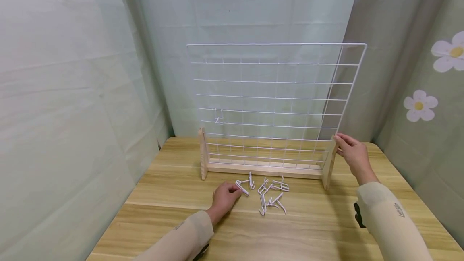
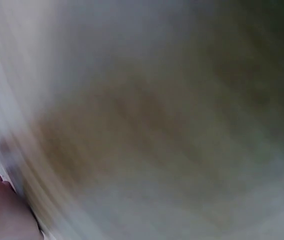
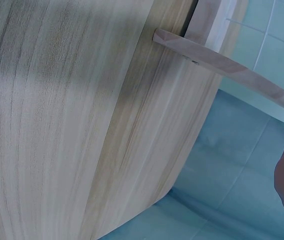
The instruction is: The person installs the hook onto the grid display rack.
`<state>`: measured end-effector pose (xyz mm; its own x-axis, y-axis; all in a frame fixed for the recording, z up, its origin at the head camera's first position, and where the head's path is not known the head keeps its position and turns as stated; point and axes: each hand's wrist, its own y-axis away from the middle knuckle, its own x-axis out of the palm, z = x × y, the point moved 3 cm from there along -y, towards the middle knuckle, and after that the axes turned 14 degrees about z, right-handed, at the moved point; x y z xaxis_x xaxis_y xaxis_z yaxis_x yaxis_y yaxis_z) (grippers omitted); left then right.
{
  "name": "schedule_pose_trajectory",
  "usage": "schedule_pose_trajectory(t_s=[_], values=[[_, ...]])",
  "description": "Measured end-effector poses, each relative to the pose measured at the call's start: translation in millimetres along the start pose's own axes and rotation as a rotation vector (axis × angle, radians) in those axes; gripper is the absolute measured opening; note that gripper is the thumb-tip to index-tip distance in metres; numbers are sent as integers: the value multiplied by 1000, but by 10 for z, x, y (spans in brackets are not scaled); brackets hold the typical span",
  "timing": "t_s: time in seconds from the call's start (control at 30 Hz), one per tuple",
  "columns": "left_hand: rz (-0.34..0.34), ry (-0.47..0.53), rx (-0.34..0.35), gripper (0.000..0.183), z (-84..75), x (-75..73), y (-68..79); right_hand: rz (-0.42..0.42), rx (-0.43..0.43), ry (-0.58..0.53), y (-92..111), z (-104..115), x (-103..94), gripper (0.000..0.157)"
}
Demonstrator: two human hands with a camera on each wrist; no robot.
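A white wire grid panel stands upright in a wooden base. My right hand pinches the top of the base's right wooden end piece; in the right wrist view that end piece runs up to my fingertips at the right edge. Down on the table, my left hand has its thumb and fingertips on a white wire hook. Beside it lie several more white hooks in a loose pile. One hook hangs on the panel's left side. Most of the left wrist view is blurred.
The wood-grain table carries everything. Pale green cloth surrounds it on the left and behind, and a curtain with white flowers hangs at the right. The panel's left wooden end piece stands behind the left hand.
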<state>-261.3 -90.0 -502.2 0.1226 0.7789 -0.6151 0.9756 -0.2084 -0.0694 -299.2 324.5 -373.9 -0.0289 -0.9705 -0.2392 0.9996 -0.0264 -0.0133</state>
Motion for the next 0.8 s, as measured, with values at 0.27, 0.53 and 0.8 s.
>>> schedule_pose_trajectory(t_s=[0.27,0.53,0.8], values=[[7,112,-47,8,55,8,-39,1,-7,21,-9,-19,-5,66],[-3,227,-71,7,13,-8,-106,5,-4,23,-2,-12,-2,66],[-71,248,-59,6,-113,-61,-211,2,-8,-4,-3,-4,-4,65]])
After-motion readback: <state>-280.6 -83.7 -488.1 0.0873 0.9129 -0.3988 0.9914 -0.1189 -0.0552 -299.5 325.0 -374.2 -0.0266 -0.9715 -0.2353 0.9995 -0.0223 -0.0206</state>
